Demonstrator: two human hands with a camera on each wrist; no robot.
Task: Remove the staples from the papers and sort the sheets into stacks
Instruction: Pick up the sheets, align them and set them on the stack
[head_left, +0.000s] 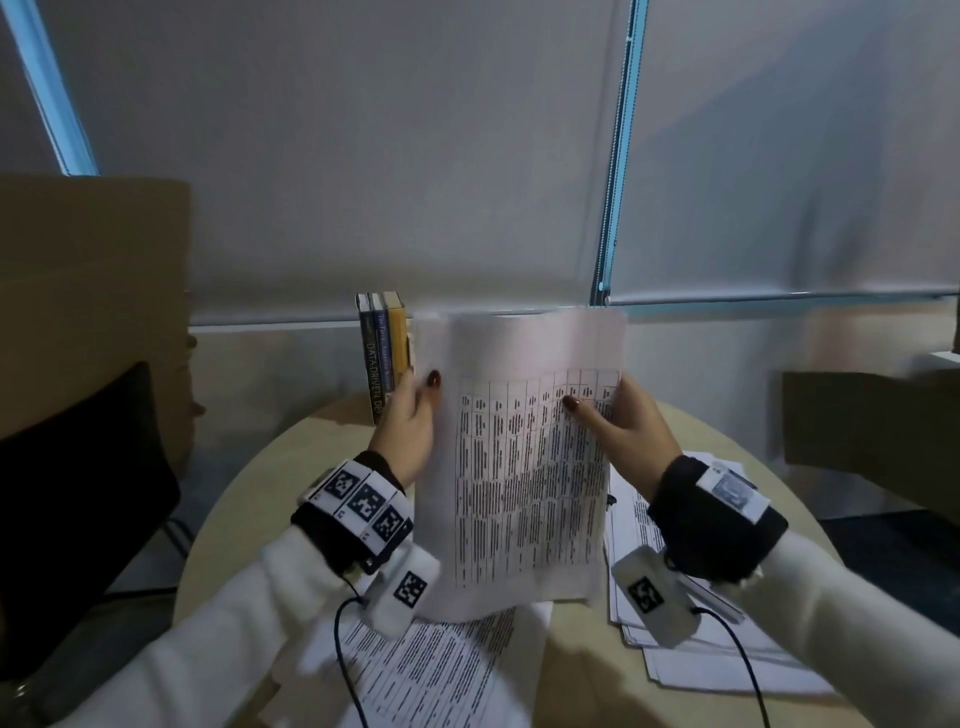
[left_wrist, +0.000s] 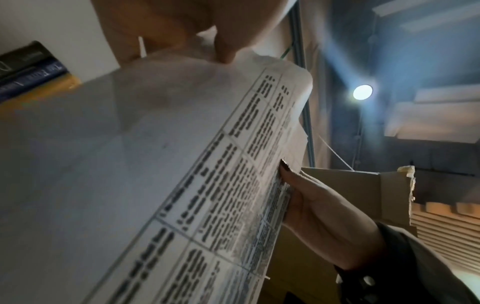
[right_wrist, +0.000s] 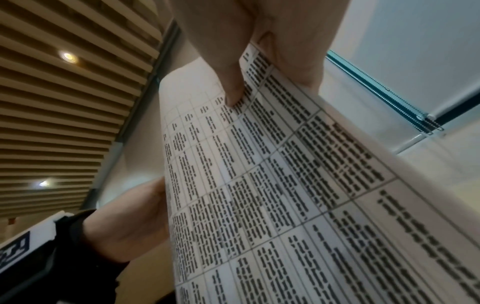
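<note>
Papers (head_left: 519, 467) printed with tables are held upright above the round beige table (head_left: 691, 431), left hand (head_left: 410, 426) pinching the left edge, right hand (head_left: 631, 431) pinching the right. Loose sheets (head_left: 701, 649) lie below; books (head_left: 382, 353) stand beneath the lowered blinds (head_left: 363, 156).

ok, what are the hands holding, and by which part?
A printed table sheet, upright above the table: left hand pinches its left edge, right hand its right edge.
</note>
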